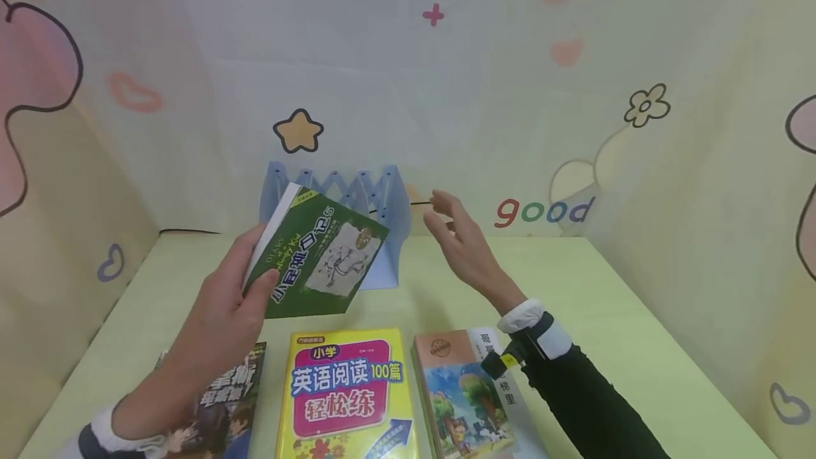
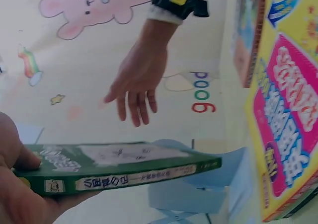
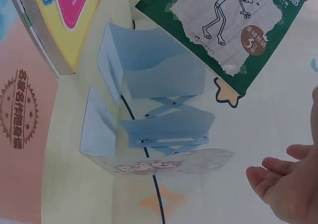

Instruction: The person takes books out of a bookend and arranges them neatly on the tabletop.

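My left hand (image 1: 223, 303) grips a green paperback book (image 1: 331, 253) by its spine side, thumb on the cover, and holds it tilted above the table. In the left wrist view the book's spine (image 2: 134, 179) faces the camera. To the right of the book my right hand (image 1: 468, 250) is raised in the air with nothing in it, fingers loosely bent. Behind the green book stands a light blue folding bookend rack (image 1: 398, 225), partly hidden by it. The right wrist view shows the rack's dividers (image 3: 164, 129) with bare slots between them.
Along the table's (image 1: 574, 346) near side lie a dark-covered book (image 1: 223, 409), partly behind my left forearm, a yellow book (image 1: 347, 395) in the middle and a book with a tree picture (image 1: 465, 395) at right. A printed cloth backdrop (image 1: 408, 91) surrounds the table.
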Demonstrator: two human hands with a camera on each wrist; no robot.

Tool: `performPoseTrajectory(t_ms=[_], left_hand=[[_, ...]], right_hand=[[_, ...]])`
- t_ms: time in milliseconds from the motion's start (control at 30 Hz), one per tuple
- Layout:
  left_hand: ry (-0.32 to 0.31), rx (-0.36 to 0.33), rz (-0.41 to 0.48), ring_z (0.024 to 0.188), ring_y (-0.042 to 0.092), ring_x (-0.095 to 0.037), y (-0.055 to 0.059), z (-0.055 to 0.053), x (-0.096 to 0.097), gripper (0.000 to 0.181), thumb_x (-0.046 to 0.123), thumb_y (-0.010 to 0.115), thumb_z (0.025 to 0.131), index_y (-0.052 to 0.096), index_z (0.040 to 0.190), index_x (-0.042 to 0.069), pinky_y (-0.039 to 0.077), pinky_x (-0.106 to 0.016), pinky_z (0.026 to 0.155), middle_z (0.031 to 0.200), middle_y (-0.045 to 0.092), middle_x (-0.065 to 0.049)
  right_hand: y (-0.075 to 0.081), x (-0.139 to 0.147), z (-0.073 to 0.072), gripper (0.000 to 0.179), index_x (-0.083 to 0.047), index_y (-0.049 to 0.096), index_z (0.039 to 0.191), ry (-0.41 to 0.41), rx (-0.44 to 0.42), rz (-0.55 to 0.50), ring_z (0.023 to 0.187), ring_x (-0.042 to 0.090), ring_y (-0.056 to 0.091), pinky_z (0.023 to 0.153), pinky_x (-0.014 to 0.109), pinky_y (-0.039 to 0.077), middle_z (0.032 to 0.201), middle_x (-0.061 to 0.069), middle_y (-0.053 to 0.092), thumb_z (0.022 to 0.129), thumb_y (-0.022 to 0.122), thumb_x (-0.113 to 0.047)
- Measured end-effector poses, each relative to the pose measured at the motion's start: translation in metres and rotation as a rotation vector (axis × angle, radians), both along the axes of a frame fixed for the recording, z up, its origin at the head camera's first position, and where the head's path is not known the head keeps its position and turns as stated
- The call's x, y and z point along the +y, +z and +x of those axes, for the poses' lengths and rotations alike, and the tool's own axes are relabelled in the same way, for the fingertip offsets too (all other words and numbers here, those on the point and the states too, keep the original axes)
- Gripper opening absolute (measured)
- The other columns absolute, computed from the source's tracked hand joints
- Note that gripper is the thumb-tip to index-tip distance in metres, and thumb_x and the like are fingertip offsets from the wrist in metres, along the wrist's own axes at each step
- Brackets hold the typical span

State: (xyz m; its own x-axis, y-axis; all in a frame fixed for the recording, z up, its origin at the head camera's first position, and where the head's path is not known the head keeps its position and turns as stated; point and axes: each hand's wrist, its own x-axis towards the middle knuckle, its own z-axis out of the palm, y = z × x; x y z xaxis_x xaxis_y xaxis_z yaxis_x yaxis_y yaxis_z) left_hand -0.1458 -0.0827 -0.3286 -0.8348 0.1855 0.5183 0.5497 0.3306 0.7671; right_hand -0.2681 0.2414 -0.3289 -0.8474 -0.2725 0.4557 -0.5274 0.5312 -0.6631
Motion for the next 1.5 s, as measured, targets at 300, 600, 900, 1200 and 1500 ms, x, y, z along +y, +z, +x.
performPoseTrajectory(t_ms=[300,600,900,1200,1500], left_hand=[[-0.206,-0.07,-0.018,0.124,0.061,-0.042,0.023,0.0,-0.011,0.057,0.004,0.046,0.109,0.03,0.161,0.02,0.06,-0.048,0.086,0.15,0.05,-0.017],[-0.435,-0.236,0.042,0.119,0.062,-0.041,0.019,-0.011,-0.002,0.057,0.001,0.047,0.108,0.029,0.161,0.014,0.062,-0.045,0.08,0.145,0.048,-0.025],[-0.518,-0.306,0.027,0.111,0.068,-0.036,0.015,-0.023,0.009,0.052,0.004,0.049,0.107,0.034,0.158,0.008,0.062,-0.042,0.079,0.135,0.055,-0.026],[-0.59,-0.369,0.026,0.106,0.071,-0.036,0.008,-0.033,0.012,0.056,0.009,0.049,0.108,0.029,0.161,0.005,0.062,-0.046,0.079,0.132,0.06,-0.027],[-0.656,-0.421,0.023,0.107,0.072,-0.037,0.003,-0.036,0.018,0.055,0.012,0.048,0.11,0.03,0.161,0.003,0.062,-0.045,0.082,0.134,0.062,-0.026]], right_hand=[[0.013,0.009,0.031,0.062,-0.009,0.037,0.157,0.177,0.017,0.048,0.14,0.029,0.046,0.108,0.057,0.042,0.156,0.01,0.045,0.107,0.05,-0.045],[0.011,0.005,0.052,0.068,-0.012,0.037,0.158,0.331,-0.049,0.033,0.139,0.03,0.049,0.106,0.058,0.045,0.154,0.012,0.048,0.104,0.055,-0.05],[0.004,0.003,0.064,0.067,-0.011,0.038,0.158,0.451,-0.17,0.029,0.127,0.028,0.056,0.098,0.053,0.051,0.15,0.008,0.052,0.103,0.06,-0.044],[-0.008,0.001,0.072,0.064,-0.018,0.033,0.159,0.509,-0.393,-0.012,0.106,0.028,0.071,0.085,0.045,0.061,0.132,0.01,0.066,0.103,0.064,-0.024],[-0.023,0.002,0.071,0.035,-0.008,0.054,0.136,0.535,-0.441,-0.012,0.094,0.028,0.076,0.076,0.045,0.063,0.113,0.011,0.074,0.103,0.065,-0.016]])
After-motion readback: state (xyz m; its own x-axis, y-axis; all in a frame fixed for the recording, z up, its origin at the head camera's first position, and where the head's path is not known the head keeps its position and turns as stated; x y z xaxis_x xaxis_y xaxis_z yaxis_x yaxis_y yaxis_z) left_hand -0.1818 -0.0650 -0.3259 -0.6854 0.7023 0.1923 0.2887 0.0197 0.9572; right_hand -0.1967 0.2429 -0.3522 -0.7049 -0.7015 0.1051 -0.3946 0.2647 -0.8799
